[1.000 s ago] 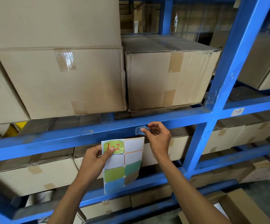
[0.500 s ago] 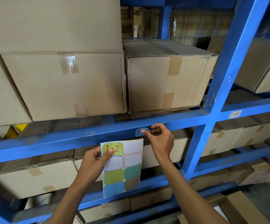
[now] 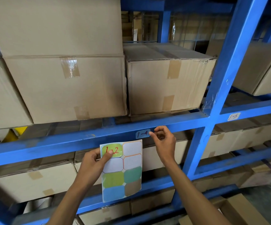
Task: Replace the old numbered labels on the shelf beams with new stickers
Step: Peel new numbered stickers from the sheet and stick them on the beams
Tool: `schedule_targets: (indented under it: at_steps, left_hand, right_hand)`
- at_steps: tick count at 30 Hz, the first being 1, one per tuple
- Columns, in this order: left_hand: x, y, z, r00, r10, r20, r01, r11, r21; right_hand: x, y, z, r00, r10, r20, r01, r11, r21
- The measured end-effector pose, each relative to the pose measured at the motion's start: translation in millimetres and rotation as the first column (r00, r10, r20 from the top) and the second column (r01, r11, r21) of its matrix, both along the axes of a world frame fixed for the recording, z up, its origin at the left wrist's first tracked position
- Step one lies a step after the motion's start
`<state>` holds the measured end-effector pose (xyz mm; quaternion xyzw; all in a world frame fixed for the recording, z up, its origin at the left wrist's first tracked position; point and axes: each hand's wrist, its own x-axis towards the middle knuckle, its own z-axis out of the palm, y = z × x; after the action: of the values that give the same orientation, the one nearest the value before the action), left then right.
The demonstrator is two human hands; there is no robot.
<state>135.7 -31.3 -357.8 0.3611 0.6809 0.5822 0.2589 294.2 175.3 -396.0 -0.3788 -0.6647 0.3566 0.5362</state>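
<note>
A pale blue label marked "1-4" is stuck on the blue shelf beam. My right hand pinches the label's right edge between thumb and forefinger. My left hand holds a sticker sheet upright just below the beam, thumb resting on its green top-left sticker marked "1-2". The sheet carries several blank white and coloured stickers. A white label "1-5" sits on the beam of the bay to the right.
Large taped cardboard boxes fill the shelf above the beam and the shelves below. A blue upright post rises right of my right hand. An open carton stands on the floor at bottom right.
My right hand slid from over the label to its right edge, so "1-4" now reads fully. The view moved closer; my left hand kept holding the sheet.
</note>
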Motion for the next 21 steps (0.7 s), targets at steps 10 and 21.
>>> schedule_targets:
  at_steps: [10, 21]
  left_hand:
    - [-0.5, -5.4, 2.0, 1.0, 0.007, 0.009, -0.007, 1.0, 0.001]
    - [-0.5, -19.5, 4.6, 1.0, 0.025, 0.013, -0.025, 0.999, 0.024]
  right_hand:
    - [-7.4, -9.2, -3.7, 0.98, -0.085, 0.181, 0.069, 0.993, 0.092]
    - [-23.5, -21.4, 13.8, 0.887, -0.258, 0.384, 0.224, 0.966, 0.131]
